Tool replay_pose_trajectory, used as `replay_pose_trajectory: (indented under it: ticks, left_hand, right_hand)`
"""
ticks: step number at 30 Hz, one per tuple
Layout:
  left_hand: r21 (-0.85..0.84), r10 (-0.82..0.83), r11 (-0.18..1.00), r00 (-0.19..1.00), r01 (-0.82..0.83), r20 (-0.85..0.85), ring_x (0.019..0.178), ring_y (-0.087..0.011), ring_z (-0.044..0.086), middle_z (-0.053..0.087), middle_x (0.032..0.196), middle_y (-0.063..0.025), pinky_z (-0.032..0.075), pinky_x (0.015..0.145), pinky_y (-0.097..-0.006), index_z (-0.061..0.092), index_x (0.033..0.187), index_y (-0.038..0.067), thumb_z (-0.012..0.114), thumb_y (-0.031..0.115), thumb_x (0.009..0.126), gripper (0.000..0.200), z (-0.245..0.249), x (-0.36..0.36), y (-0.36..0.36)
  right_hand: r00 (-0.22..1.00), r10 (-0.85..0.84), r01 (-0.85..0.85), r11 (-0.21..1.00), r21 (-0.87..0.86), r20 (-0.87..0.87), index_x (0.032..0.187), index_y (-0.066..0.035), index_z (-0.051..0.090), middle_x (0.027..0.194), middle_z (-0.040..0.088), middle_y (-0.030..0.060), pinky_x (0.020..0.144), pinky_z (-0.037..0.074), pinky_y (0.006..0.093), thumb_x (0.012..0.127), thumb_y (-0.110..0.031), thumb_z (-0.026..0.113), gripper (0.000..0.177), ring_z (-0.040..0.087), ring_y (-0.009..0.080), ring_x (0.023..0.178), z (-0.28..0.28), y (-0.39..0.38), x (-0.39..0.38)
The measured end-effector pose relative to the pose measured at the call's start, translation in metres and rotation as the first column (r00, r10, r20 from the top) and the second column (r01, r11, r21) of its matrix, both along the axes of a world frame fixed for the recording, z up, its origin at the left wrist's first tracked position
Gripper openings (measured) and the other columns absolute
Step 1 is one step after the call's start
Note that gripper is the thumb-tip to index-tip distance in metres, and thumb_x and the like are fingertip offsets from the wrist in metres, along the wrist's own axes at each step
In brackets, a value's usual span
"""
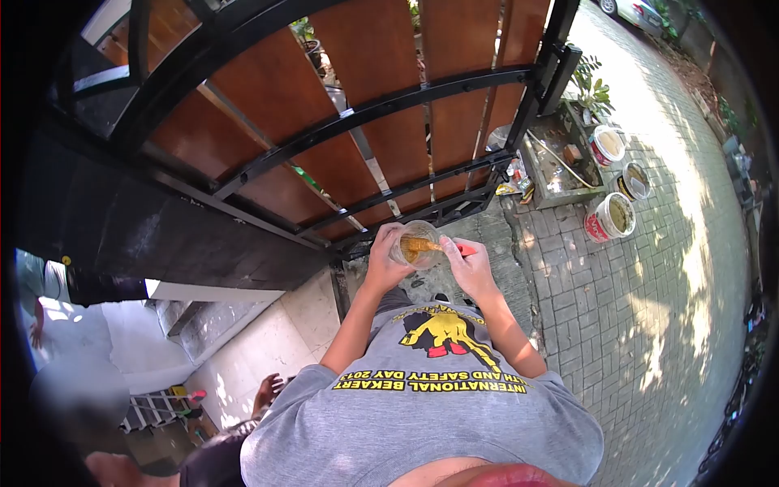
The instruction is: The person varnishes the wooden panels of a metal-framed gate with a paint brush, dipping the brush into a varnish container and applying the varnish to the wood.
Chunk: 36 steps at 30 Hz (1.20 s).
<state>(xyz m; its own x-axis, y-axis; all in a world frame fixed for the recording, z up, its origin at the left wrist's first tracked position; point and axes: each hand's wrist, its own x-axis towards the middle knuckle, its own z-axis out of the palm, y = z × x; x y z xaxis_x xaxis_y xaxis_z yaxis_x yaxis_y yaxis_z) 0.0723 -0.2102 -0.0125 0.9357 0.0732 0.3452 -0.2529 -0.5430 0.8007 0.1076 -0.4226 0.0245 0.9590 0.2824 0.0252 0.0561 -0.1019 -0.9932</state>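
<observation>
My left hand [383, 258] is wrapped around a clear plastic cup [419, 244] with brownish liquid in it, held in front of my chest. My right hand [469, 264] holds a paintbrush [442, 246] with a red handle. The brush's bristle end lies inside the cup, and its handle points right. Both hands are close together just below a gate [365, 122] of brown wooden slats in a black metal frame.
Three open paint tubs [610, 217] stand on the paved ground at the right, beside a concrete planter [560, 166] with clutter. Paving stones stretch right. At lower left a step, a small ladder [150, 410] and someone's bare foot [264, 395] show.
</observation>
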Motion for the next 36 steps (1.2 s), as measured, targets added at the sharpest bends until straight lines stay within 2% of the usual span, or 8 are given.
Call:
replay_pose_trajectory:
  ticks: [7,14,18,21,25,31,34,36]
  left_hand:
    - [-0.076,-0.002,0.997,1.0,0.0,-0.026,0.114,-0.0274,0.063,0.063,0.123,-0.0119,0.05,0.101,-0.038,0.068,0.124,0.002,0.096,0.024,0.064,0.07,0.005,-0.007,0.014]
    - [-0.234,0.009,0.972,0.997,-0.026,-0.073,0.116,-0.0196,0.064,0.066,0.125,-0.0069,0.049,0.104,-0.0346,0.058,0.133,0.004,0.098,0.014,0.065,0.08,-0.008,-0.008,0.008]
    - [-0.2,-0.023,0.98,0.992,-0.003,-0.127,0.115,-0.0191,0.064,0.067,0.124,-0.0063,0.048,0.106,-0.0345,0.058,0.133,0.004,0.098,0.015,0.065,0.08,-0.011,-0.015,0.002]
    - [-0.204,-0.012,0.979,0.992,-0.013,-0.122,0.115,-0.0193,0.065,0.067,0.124,-0.0067,0.048,0.107,-0.0348,0.058,0.133,0.004,0.098,0.015,0.064,0.08,-0.02,-0.018,0.002]
    - [-0.271,0.0,0.962,0.993,-0.032,-0.12,0.11,-0.0253,0.064,0.064,0.118,-0.0089,0.05,0.099,-0.036,0.067,0.122,0.004,0.096,0.02,0.065,0.066,-0.01,-0.016,-0.007]
    - [-0.333,-0.058,0.942,0.995,0.028,-0.079,0.111,-0.0245,0.065,0.064,0.12,-0.0088,0.051,0.1,-0.0357,0.068,0.121,0.004,0.097,0.018,0.064,0.066,-0.007,-0.006,-0.012]
    - [-0.304,-0.048,0.952,0.996,0.023,-0.074,0.113,-0.0244,0.065,0.064,0.121,-0.0088,0.05,0.102,-0.0362,0.069,0.122,0.004,0.097,0.019,0.064,0.066,-0.002,-0.008,-0.013]
    - [-0.235,-0.048,0.972,0.996,0.03,-0.073,0.112,-0.0226,0.064,0.064,0.12,-0.0072,0.05,0.101,-0.0346,0.064,0.125,0.005,0.097,0.016,0.065,0.07,-0.002,-0.01,-0.011]
  right_hand:
    - [0.924,0.382,-0.38,0.923,0.059,-0.027,0.109,-0.006,0.058,0.078,0.055,-0.0055,0.058,0.037,0.021,0.097,-0.019,0.075,0.025,0.045,0.0014,0.066,-0.001,-0.01,0.004]
    - [0.85,0.134,-0.301,0.917,-0.261,-0.509,0.115,-0.007,0.064,0.083,0.063,-0.0006,0.057,0.05,0.0291,0.106,-0.044,0.056,0.039,0.059,0.0113,0.069,-0.185,-0.098,-0.003]
    - [0.439,-0.071,-0.506,0.804,-0.312,-0.896,0.116,-0.007,0.072,0.095,0.072,0.0053,0.071,0.055,0.0342,0.104,-0.047,0.056,0.045,0.067,0.0163,0.08,-0.293,-0.169,-0.087]
    - [0.139,0.138,0.183,0.97,0.163,-0.981,0.118,-0.005,0.07,0.098,0.073,0.0076,0.071,0.056,0.0386,0.104,-0.05,0.055,0.05,0.069,0.0191,0.081,-0.325,-0.19,-0.171]
    - [0.056,0.074,0.295,0.951,0.087,-0.996,0.121,-0.004,0.068,0.103,0.074,0.01,0.074,0.057,0.0386,0.104,-0.05,0.055,0.051,0.07,0.0208,0.085,-0.316,-0.222,-0.225]
    - [0.191,-0.061,0.225,0.974,-0.016,-0.98,0.126,-0.003,0.065,0.109,0.075,0.0136,0.079,0.058,0.0387,0.104,-0.051,0.055,0.054,0.073,0.0233,0.093,-0.349,-0.214,-0.198]
    - [0.617,-0.412,-0.156,0.771,-0.617,-0.671,0.137,0.0,0.058,0.117,0.073,0.0164,0.09,0.057,0.0382,0.102,-0.048,0.061,0.059,0.071,0.0257,0.103,-0.303,-0.186,-0.145]
    - [0.907,-0.349,0.133,0.769,-0.626,-0.235,0.146,0.002,0.048,0.115,0.071,0.0156,0.088,0.055,0.0382,0.1,-0.041,0.068,0.066,0.068,0.024,0.1,-0.353,-0.185,-0.126]
